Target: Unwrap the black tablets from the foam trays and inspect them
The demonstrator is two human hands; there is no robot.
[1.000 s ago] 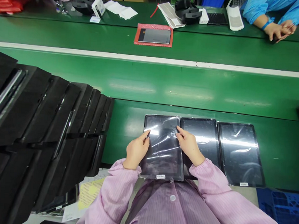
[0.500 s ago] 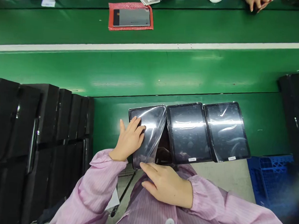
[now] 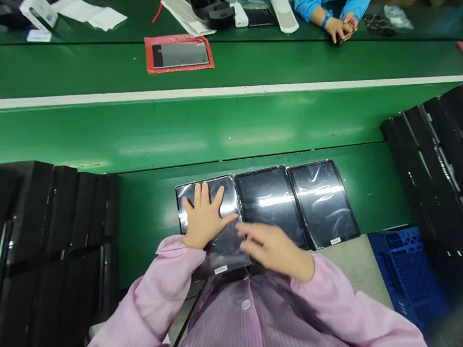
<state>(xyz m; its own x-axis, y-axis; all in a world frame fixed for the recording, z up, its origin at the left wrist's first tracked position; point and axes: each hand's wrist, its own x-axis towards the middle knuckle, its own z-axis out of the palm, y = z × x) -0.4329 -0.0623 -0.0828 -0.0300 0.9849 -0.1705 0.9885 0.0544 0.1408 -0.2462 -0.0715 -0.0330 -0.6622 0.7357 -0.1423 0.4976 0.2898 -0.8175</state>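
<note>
Three dark tablet-like screen panels under clear film lie in a row on the green bench. My left hand (image 3: 206,219) is spread flat on the left panel (image 3: 227,248), which has a small white label at its near edge. Over that panel's right side hovers my right hand (image 3: 274,248), slightly blurred, fingers partly bent and apart, with nothing visible in them. The near end of the middle panel (image 3: 271,199) is partly hidden by that hand. The right panel (image 3: 321,201), also labelled, is untouched.
Stacks of black cases stand at the left (image 3: 69,227) and right (image 3: 437,158). A blue crate (image 3: 408,276) sits low at the right. On the far bench, a screen panel (image 3: 181,54) rests on red bubble wrap, and a co-worker's hands (image 3: 342,28) are clasped.
The film on the left panel, lifted along its right side before, now lies flat. My left hand has spread its fingers; my right hand has moved up beside it. The view has shifted.
</note>
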